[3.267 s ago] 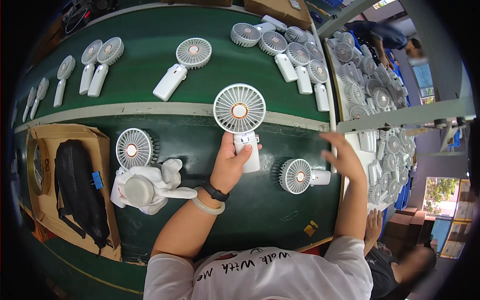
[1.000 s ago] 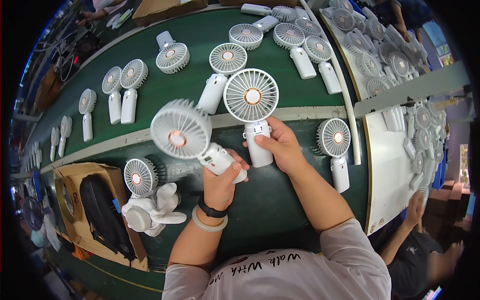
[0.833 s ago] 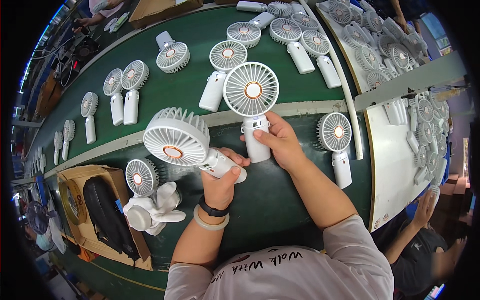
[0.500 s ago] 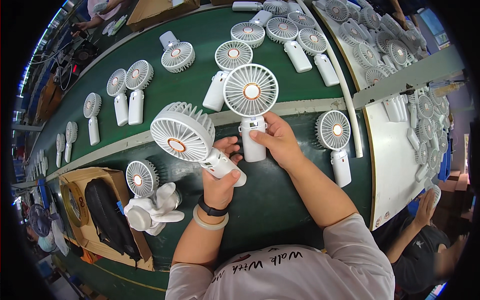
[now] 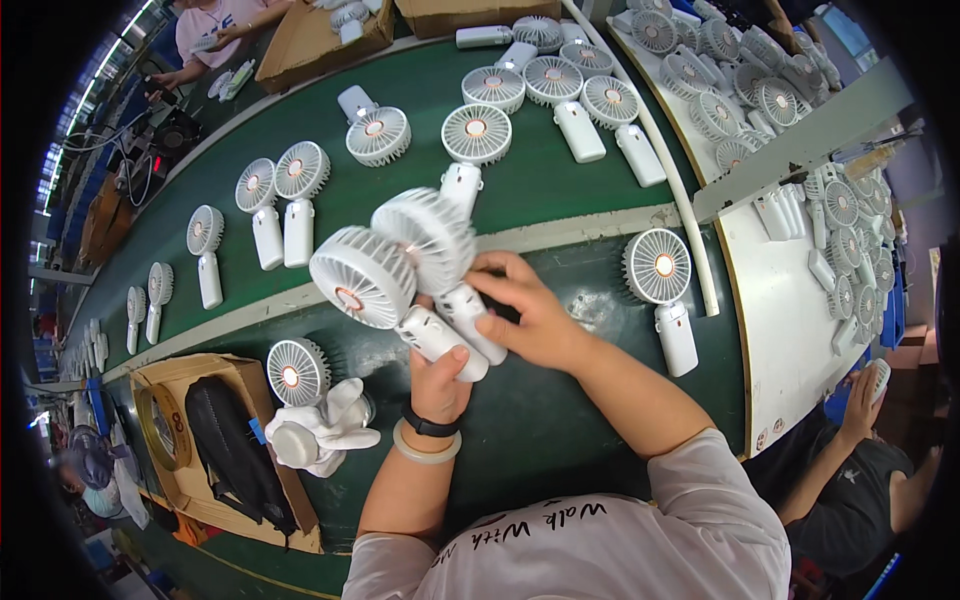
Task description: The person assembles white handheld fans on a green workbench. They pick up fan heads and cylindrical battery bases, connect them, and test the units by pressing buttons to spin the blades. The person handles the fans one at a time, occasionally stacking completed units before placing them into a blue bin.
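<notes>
My left hand (image 5: 437, 378) grips the handle of a white handheld fan (image 5: 365, 278), its round head tilted up to the left. My right hand (image 5: 525, 315) holds the handle of a second white handheld fan (image 5: 428, 238), whose head is blurred and leans left, close against the first one. Both fans are lifted above the green conveyor belt (image 5: 560, 395) in front of me. A third white fan (image 5: 661, 272) lies flat on the belt just right of my right forearm.
Many white fans lie in rows on the far belt (image 5: 380, 135) and piled on the white table (image 5: 790, 320) at right. A cardboard box (image 5: 165, 440) with a black bag sits lower left, beside a white glove (image 5: 320, 432) and a fan (image 5: 296, 371). Other people work at the right and far left.
The fan in my right hand has tipped from upright to leaning left, next to the left-hand fan. Both hands have drawn closer together.
</notes>
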Demonstrator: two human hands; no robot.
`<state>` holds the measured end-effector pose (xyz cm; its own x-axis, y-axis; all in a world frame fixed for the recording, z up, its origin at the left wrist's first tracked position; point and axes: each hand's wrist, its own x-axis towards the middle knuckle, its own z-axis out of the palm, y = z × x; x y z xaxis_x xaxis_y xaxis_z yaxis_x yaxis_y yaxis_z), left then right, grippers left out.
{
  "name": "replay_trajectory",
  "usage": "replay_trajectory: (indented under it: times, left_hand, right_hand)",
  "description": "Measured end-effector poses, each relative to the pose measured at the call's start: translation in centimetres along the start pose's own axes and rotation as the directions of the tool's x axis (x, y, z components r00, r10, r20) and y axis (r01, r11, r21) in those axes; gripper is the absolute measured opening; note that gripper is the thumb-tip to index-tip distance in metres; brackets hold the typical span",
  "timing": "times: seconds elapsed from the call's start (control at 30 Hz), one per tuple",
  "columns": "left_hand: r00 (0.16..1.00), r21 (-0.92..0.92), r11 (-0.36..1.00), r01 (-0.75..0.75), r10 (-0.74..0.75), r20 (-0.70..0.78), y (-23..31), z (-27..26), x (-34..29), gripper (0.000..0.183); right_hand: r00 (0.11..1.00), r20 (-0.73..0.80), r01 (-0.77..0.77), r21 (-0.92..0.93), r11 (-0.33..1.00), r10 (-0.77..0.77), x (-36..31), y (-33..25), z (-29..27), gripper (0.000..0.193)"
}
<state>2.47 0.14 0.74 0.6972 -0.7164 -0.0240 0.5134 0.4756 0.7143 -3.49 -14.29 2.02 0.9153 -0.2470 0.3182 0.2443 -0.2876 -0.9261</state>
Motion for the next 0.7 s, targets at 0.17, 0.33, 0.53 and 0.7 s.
replay_trajectory:
  times: [0.17,0.33,0.53,0.7]
  left_hand:
    - [1.0,-0.03,0.999,-0.01,0.01,-0.017,0.3,-0.1,0.1,0.074]
    - [1.0,-0.09,0.996,-0.026,0.026,0.003,0.3,0.2,0.0,0.072]
    - [1.0,0.034,0.999,0.016,-0.016,0.005,0.2,0.3,-0.1,0.074]
    - [1.0,0.026,1.0,-0.012,0.011,0.02,0.3,0.8,0.4,0.079]
  right_hand:
    - [0.97,-0.244,-0.084,-0.305,0.949,0.008,4.0,0.9,-0.2,0.036]
    - [0.982,-0.165,-0.187,-0.922,0.338,0.092,9.8,1.4,1.1,0.041]
    - [0.943,-0.314,-0.332,-0.855,0.398,0.112,11.2,3.3,1.1,0.049]
    - [0.894,-0.446,-0.322,-0.564,0.76,0.048,7.5,5.2,-3.5,0.067]
